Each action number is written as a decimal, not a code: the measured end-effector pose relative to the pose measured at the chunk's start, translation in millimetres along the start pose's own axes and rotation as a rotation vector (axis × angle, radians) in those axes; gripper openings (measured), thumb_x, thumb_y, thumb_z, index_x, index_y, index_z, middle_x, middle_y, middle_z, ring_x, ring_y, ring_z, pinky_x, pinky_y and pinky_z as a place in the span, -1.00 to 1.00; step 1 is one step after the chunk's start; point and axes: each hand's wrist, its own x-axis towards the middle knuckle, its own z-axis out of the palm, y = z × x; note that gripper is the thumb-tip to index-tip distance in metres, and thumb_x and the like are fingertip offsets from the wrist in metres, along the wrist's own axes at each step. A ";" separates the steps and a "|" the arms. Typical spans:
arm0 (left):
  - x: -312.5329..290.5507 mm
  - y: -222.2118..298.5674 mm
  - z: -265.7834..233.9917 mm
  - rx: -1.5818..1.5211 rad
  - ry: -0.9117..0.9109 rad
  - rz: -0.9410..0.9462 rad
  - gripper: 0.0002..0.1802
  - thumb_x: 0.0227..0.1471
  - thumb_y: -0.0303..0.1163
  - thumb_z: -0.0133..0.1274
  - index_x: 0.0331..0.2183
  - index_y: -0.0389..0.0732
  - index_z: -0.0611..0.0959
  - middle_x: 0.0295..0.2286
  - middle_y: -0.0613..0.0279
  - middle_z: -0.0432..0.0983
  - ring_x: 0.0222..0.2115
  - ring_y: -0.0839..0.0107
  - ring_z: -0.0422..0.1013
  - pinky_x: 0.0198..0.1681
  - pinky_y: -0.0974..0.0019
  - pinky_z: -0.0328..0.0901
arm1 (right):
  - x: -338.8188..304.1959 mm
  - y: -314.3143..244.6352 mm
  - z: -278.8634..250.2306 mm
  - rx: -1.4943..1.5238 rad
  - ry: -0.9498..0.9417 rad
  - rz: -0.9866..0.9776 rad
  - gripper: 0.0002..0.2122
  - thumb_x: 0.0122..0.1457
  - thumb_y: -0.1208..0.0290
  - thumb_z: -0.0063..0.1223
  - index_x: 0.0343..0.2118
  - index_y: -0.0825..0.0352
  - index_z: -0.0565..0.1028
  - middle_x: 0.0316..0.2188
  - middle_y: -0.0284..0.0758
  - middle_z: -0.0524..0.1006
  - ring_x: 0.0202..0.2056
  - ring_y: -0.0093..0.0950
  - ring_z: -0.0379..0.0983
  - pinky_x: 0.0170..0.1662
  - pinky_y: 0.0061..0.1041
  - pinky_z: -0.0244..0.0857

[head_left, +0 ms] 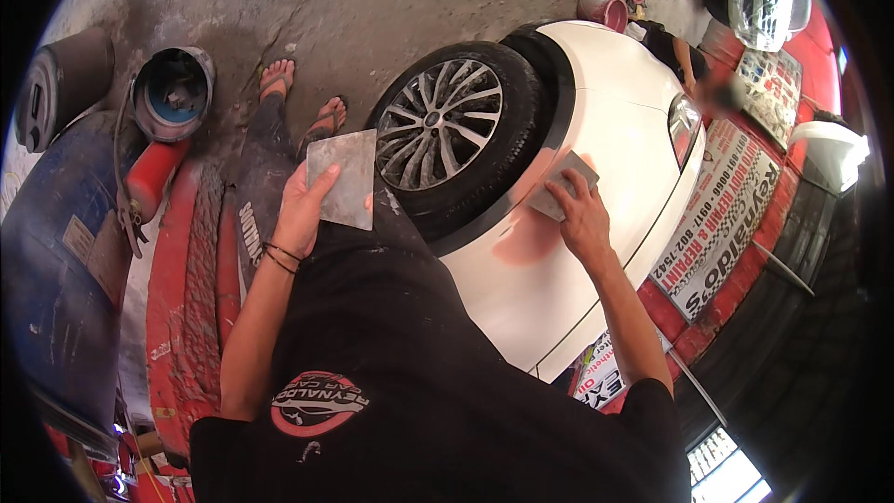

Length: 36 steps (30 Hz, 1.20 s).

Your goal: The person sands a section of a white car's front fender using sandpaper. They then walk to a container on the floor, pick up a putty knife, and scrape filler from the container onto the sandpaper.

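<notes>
My left hand (302,212) grips a flat, square grey plate (350,182) by its edge, thumb on top, above my legs. To the right, my right hand (587,224) is closed round a small grey flat spreader (578,169). That spreader is over the white car fender (610,102), just behind the wheel arch; whether its edge touches the paint I cannot tell. A pinkish-brown patch of body filler (519,240) lies on the fender beneath and beside my right fingers. More of that colour runs along the arch edge.
The car's wheel (447,121) stands just ahead. At left are a blue drum (65,233), an open pail (191,65), a red cylinder (154,182) and a red panel (182,317). Another person's arm (684,61) is near the headlight. Red buckets (603,11) stand farther off.
</notes>
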 end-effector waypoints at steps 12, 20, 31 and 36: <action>-2.7 1.2 2.3 0.004 0.017 -0.010 -0.60 0.39 -0.34 0.16 0.16 -0.30 0.59 0.01 0.24 0.64 -0.02 0.49 0.55 0.10 0.33 0.43 | 9.0 3.0 9.3 -0.017 -0.081 -0.009 -0.37 -0.02 0.71 0.08 0.15 0.02 0.63 0.29 -0.30 0.41 0.13 -0.04 0.47 0.12 -0.19 0.54; -3.1 2.8 3.9 -0.003 0.015 -0.010 -0.60 0.39 -0.35 0.16 0.16 -0.30 0.59 0.02 0.24 0.64 -0.02 0.49 0.55 0.10 0.34 0.43 | 11.0 4.1 12.6 -0.038 -0.071 -0.002 -0.44 0.06 0.66 0.04 0.13 0.01 0.64 0.27 -0.30 0.41 0.14 -0.03 0.47 0.13 -0.19 0.53; -2.4 6.3 8.8 -0.025 0.011 0.036 -0.62 0.39 -0.35 0.14 0.15 -0.30 0.60 0.02 0.24 0.63 0.00 0.49 0.54 0.12 0.34 0.41 | 25.0 10.5 -25.4 -0.235 -0.200 -0.054 -0.60 0.27 0.55 -0.12 0.04 0.09 0.68 0.13 -0.25 0.52 -0.04 0.03 0.51 0.24 -0.08 0.39; -1.8 3.3 7.4 -0.033 0.010 0.028 -0.63 0.40 -0.35 0.14 0.14 -0.29 0.60 0.01 0.26 0.64 0.00 0.50 0.54 0.12 0.34 0.41 | 32.8 27.9 -35.5 -0.038 -0.107 -0.037 -0.47 0.13 0.68 -0.09 0.10 0.07 0.67 0.22 -0.25 0.49 0.03 -0.01 0.53 0.16 -0.18 0.48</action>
